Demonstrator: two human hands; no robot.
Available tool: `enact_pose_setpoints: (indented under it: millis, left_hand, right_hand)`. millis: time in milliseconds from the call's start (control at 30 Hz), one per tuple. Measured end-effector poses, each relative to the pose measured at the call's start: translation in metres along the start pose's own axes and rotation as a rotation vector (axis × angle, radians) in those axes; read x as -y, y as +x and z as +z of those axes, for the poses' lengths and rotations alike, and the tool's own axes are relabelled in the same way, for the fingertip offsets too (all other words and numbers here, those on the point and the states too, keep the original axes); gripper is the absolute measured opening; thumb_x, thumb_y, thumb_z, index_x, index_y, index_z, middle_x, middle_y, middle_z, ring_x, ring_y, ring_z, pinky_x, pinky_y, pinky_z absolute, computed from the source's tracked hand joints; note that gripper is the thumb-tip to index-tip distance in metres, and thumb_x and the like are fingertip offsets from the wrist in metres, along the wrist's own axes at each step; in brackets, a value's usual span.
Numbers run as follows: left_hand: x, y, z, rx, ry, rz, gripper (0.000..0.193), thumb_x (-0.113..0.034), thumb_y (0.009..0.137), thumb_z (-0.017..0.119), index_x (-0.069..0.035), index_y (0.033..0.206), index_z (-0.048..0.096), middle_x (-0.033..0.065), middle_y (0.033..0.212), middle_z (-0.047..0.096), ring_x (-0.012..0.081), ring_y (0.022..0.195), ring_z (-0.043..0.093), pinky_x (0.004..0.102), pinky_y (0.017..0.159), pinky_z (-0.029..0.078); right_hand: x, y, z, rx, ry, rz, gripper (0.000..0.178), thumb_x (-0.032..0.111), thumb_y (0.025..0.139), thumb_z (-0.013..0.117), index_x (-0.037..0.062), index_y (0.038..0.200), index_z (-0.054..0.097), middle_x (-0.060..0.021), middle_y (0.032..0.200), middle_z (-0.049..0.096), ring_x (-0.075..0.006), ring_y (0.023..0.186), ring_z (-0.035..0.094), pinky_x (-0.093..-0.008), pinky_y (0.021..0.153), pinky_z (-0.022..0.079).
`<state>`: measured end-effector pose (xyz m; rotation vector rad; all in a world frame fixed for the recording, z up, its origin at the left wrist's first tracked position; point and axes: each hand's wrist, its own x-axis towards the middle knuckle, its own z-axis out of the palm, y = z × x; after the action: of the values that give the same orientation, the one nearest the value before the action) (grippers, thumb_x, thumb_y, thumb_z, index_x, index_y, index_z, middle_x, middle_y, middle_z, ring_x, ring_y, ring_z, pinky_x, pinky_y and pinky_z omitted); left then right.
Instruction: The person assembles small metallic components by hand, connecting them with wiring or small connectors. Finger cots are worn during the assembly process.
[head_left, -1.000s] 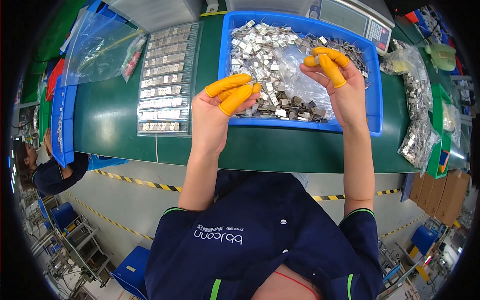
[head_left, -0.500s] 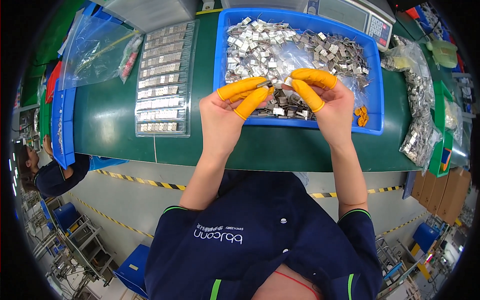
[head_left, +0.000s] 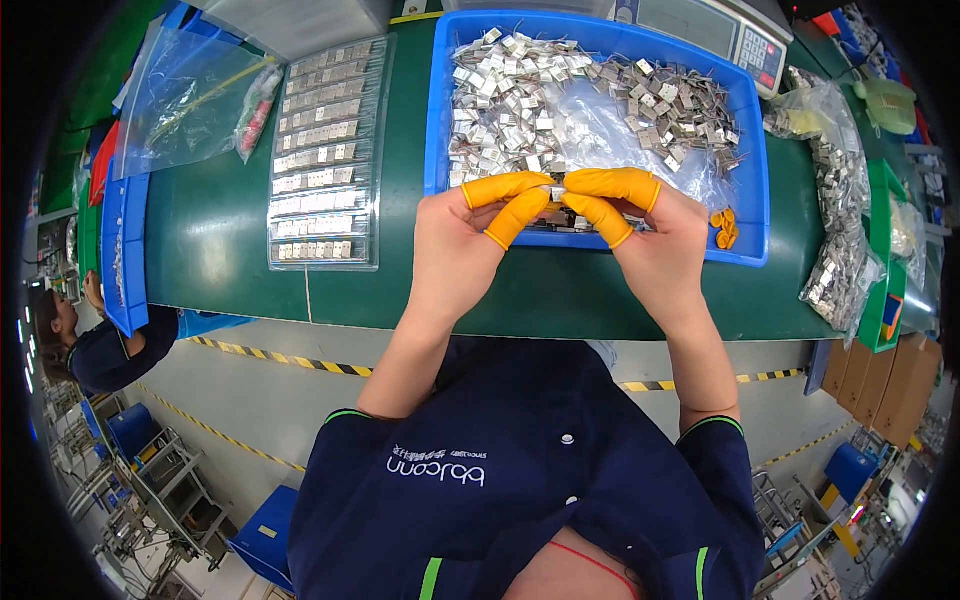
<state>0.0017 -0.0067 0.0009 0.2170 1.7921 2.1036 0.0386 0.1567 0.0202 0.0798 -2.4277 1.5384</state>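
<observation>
My left hand (head_left: 462, 247) and my right hand (head_left: 655, 240) meet over the near side of a blue bin (head_left: 436, 120). Yellow finger cots cover the thumb and forefinger of each. Both hands are closed in a pinch, fingertips almost touching. Between them a small metal connector (head_left: 556, 194) shows in part; the fingers hide most of it, and whether its pieces are joined cannot be made out. Heaps of loose white-and-silver connectors (head_left: 500, 95) and darker metal ones (head_left: 665, 105) fill the bin around a clear plastic bag (head_left: 600, 118).
Left of the bin, a clear tray (head_left: 375, 200) carries rows of connectors. Yellow finger cots (head_left: 723, 230) lie in the bin's right corner. A scale (head_left: 755, 60) stands behind; bagged parts (head_left: 835, 200) lie to the right. Another person (head_left: 100, 345) is at far left.
My hands have come together and slightly nearer to me. The metal pieces, held apart before, now meet at the fingertips.
</observation>
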Motion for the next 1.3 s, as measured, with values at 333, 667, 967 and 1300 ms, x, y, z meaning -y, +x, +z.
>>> enact_pose_setpoints:
  millis: [333, 667, 967, 1300]
  left_hand:
    - [-0.005, -0.002, 0.001, 0.053, -0.119, -0.029, 0.020, -0.004, 0.083, 0.058, 0.006, 0.100, 0.059, 0.0111, 0.090, 0.064, 0.0164, 0.081, 0.062, 0.0251, 0.074, 0.049]
    - [-0.003, -0.012, 0.003, 0.020, 0.233, 0.125, 0.017, -0.003, 0.079, 0.062, 0.003, 0.095, 0.063, 0.0072, 0.087, 0.065, 0.0123, 0.079, 0.061, 0.0222, 0.073, 0.048]
    - [0.000, -0.021, 0.014, 0.240, -0.207, -0.122, 0.018, -0.004, 0.081, 0.060, 0.006, 0.097, 0.061, 0.0091, 0.084, 0.063, 0.0128, 0.069, 0.059, 0.0239, 0.066, 0.048]
    - [-0.005, 0.005, 0.016, 0.150, 0.239, 0.080, 0.018, -0.002, 0.077, 0.060, -0.002, 0.095, 0.064, 0.0078, 0.081, 0.064, 0.0130, 0.072, 0.061, 0.0228, 0.066, 0.048]
  right_hand:
    - [-0.003, -0.003, -0.001, -0.021, 0.391, 0.098, 0.016, -0.002, 0.074, 0.065, -0.0020, 0.089, 0.061, -0.0095, 0.088, 0.063, -0.0157, 0.081, 0.063, -0.0260, 0.071, 0.052]
    - [0.011, -0.009, -0.022, 0.106, 0.181, 0.176, 0.016, -0.002, 0.070, 0.067, -0.0015, 0.085, 0.063, -0.0088, 0.082, 0.064, -0.0164, 0.078, 0.064, -0.0255, 0.070, 0.052]
    - [0.001, -0.013, -0.030, 0.255, 0.610, 0.281, 0.024, -0.002, 0.068, 0.070, -0.0050, 0.088, 0.058, -0.0099, 0.082, 0.063, -0.0150, 0.076, 0.063, -0.0248, 0.069, 0.052]
    - [-0.012, -0.002, -0.035, 0.103, 0.121, 0.157, 0.019, 0.001, 0.076, 0.063, -0.0018, 0.095, 0.062, -0.0086, 0.088, 0.065, -0.0135, 0.079, 0.062, -0.0241, 0.072, 0.050]
